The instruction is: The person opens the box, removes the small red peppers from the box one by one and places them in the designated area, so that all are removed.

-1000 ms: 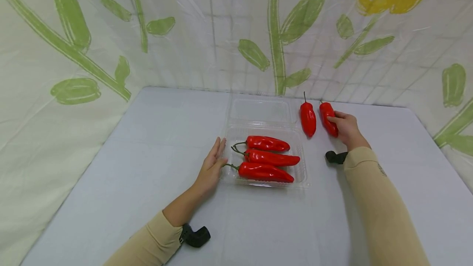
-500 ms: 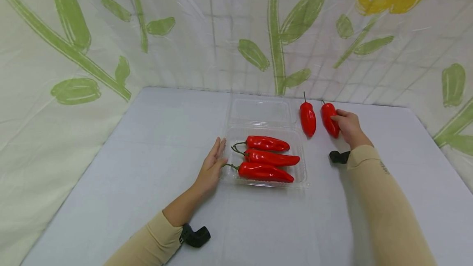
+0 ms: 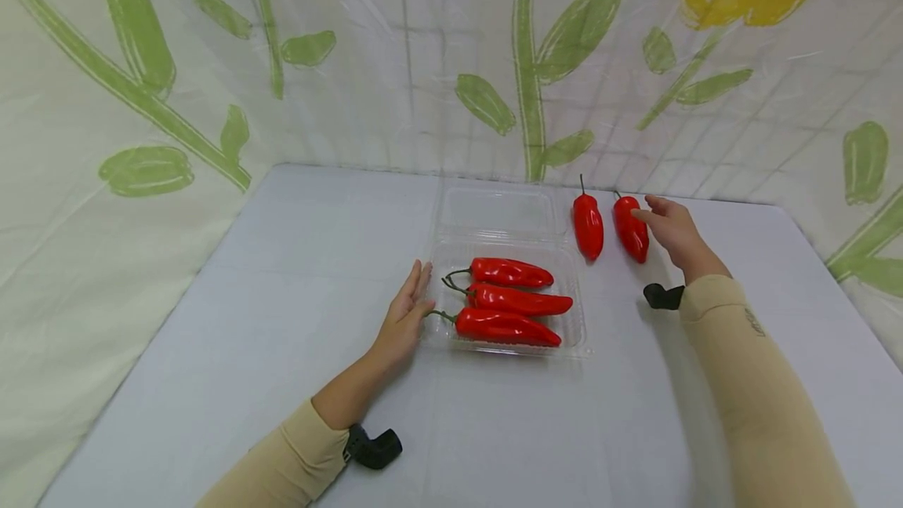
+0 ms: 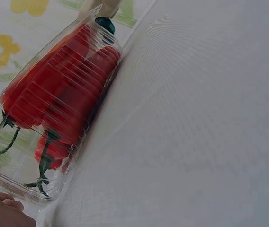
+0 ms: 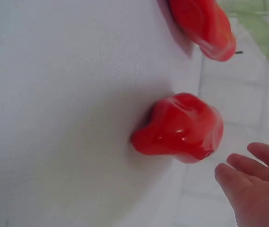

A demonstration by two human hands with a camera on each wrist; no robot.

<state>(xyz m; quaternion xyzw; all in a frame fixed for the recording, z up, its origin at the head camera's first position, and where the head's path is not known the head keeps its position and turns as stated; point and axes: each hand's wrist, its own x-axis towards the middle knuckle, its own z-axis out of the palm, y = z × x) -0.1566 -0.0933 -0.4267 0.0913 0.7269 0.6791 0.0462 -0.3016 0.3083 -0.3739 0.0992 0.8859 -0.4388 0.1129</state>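
My left hand (image 3: 400, 328) rests against the left side of a clear plastic clamshell box (image 3: 580, 328), with fingers extended along its rim. Inside the box lie three red peppers, the front one (image 3: 504, 328) with its green stem toward my thumb. My right hand (image 3: 677, 234) is spread just right of a red pepper (image 3: 631, 230) lying on the table. In the right wrist view, a gap shows between the fingertips (image 5: 227, 172) and this pepper (image 5: 184, 130). Another red pepper (image 3: 588, 227) lies between it and the box's open lid (image 3: 501, 212).
The white-covered table (image 3: 303, 257) ends at a flower-printed curtain (image 3: 381, 100) behind the lid and loose peppers. Black wrist-worn devices stick out from both sleeves, the left one (image 3: 377, 449) low over the table.
My right hand has let go of the right loose pepper and drawn back to the right. That pepper shifted slightly right before the release. The left hand and box have stayed put.
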